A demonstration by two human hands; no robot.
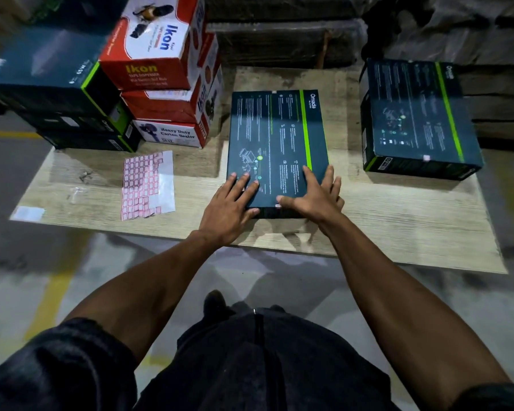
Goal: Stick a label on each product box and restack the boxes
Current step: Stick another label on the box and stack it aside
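Both hands flat on the near end of the middle box.

The left hand (230,203) and right hand (315,194) were laid with fingers straight and spread, gripping nothing. The box (276,143) was seen on the board (398,221), its long axis running away from the fingers. The right stack (416,120) lay nearer the right hand; the label sheet (147,185) nearer the left.
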